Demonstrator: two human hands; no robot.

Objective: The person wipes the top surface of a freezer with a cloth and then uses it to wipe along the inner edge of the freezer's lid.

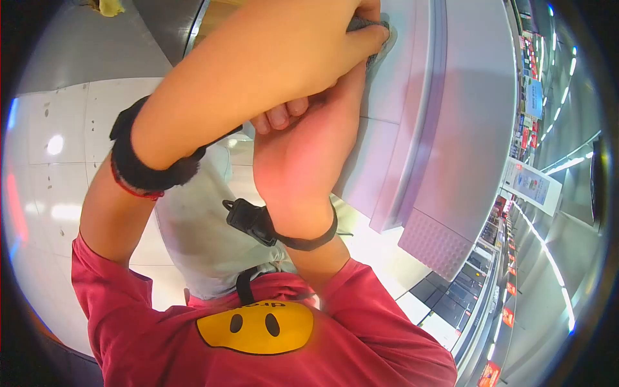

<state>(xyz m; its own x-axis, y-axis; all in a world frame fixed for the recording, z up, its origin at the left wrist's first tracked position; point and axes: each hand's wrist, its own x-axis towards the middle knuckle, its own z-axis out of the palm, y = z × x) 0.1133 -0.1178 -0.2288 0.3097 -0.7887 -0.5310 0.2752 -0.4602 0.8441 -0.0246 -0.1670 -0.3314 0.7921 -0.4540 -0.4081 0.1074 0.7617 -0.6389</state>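
Note:
My left hand (351, 40) reaches across to the top right, its thumb and fingers pinched on a dark grey cloth (382, 50). The cloth lies against a pale grey, lilac-tinted panelled surface (403, 84). Beneath my left wrist, my right hand (280, 116) is partly covered. Its visible fingers are curled in; whatever they might hold is hidden. My two hands overlap closely beside the panel. A black fuzzy band (132, 151) circles my left arm, and a strap with a black box (251, 221) is on my right arm.
The panelled surface ends in a studded grey piece (442, 245). Past it are store shelves and a white sign (534, 184). A dark grey panel (97, 45) with a yellow item (111, 6) is at the upper left, above white floor tiles (58, 142).

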